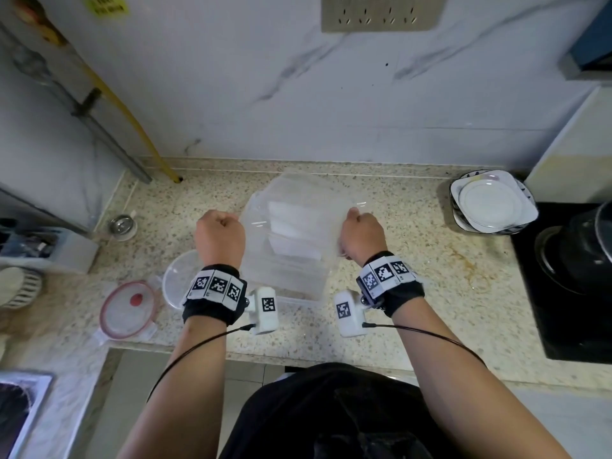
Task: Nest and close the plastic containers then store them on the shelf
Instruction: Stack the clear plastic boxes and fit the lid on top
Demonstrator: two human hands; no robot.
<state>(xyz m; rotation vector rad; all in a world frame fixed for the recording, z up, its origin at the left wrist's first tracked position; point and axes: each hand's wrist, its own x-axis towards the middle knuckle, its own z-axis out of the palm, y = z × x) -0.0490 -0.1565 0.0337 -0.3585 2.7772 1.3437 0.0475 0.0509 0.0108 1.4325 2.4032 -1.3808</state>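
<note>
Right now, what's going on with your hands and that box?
Left hand, right hand: both gripping clear box, one each side. Round lid lying left, apart. Nothing blocking.

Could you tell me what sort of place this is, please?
Most likely a home kitchen: a speckled stone countertop, stacked plates beside a black cooktop with a dark pot, and a marble-look wall with a socket panel.

Stacked plates [492, 202] right; black pot [578, 250] on stove; small steel cup [121, 224] left.
</note>
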